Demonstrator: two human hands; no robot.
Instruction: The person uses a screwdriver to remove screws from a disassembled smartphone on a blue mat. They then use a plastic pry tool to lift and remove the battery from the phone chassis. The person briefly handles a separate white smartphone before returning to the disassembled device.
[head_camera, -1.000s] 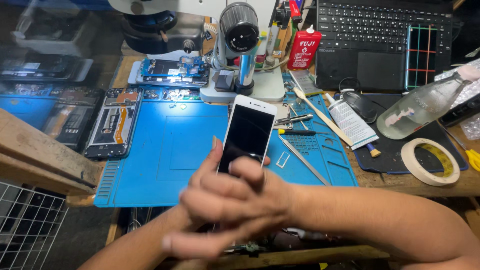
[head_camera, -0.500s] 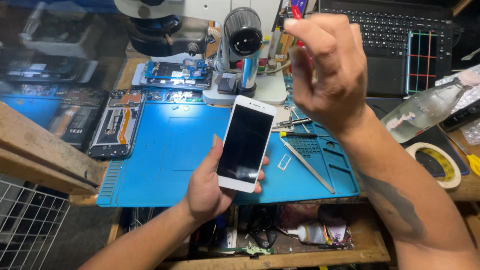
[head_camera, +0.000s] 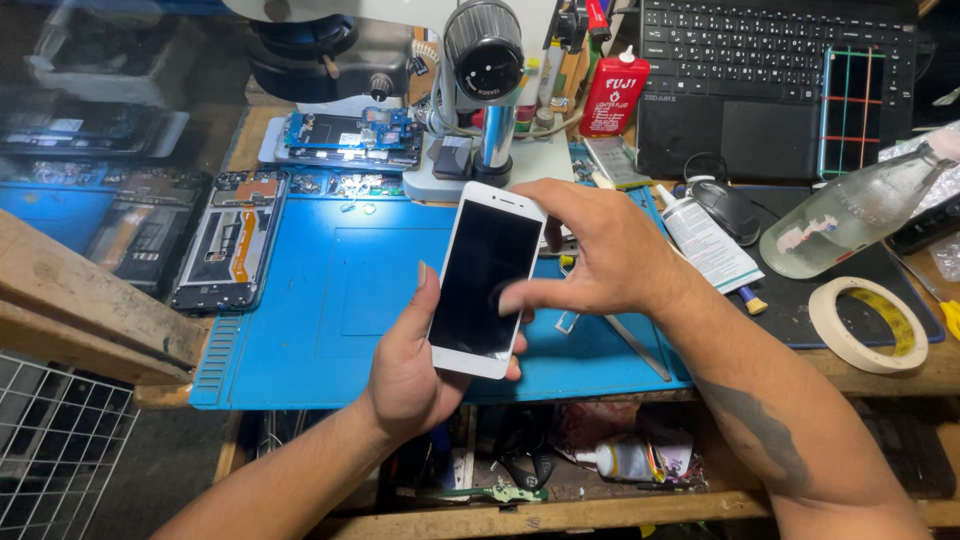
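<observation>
My left hand (head_camera: 412, 372) holds a white smartphone (head_camera: 483, 277) with a dark screen, tilted upright above the blue work mat (head_camera: 330, 290). The thumb runs along the phone's left edge and the fingers wrap under its lower right corner. My right hand (head_camera: 590, 250) is over the phone's right side, with fingertips touching the screen and the upper right edge. It holds nothing of its own.
An opened phone body (head_camera: 228, 240) lies at the mat's left, a circuit board (head_camera: 345, 135) behind it. A microscope stand (head_camera: 485, 80) rises at the back. To the right are a laptop (head_camera: 770, 70), red bottle (head_camera: 612, 92), clear bottle (head_camera: 850, 210), tape roll (head_camera: 868, 322) and tweezers (head_camera: 635, 345).
My right hand, raised high half a second ago, has come down onto the phone's screen. One second ago both hands were rubbing together below the phone lying on the mat.
</observation>
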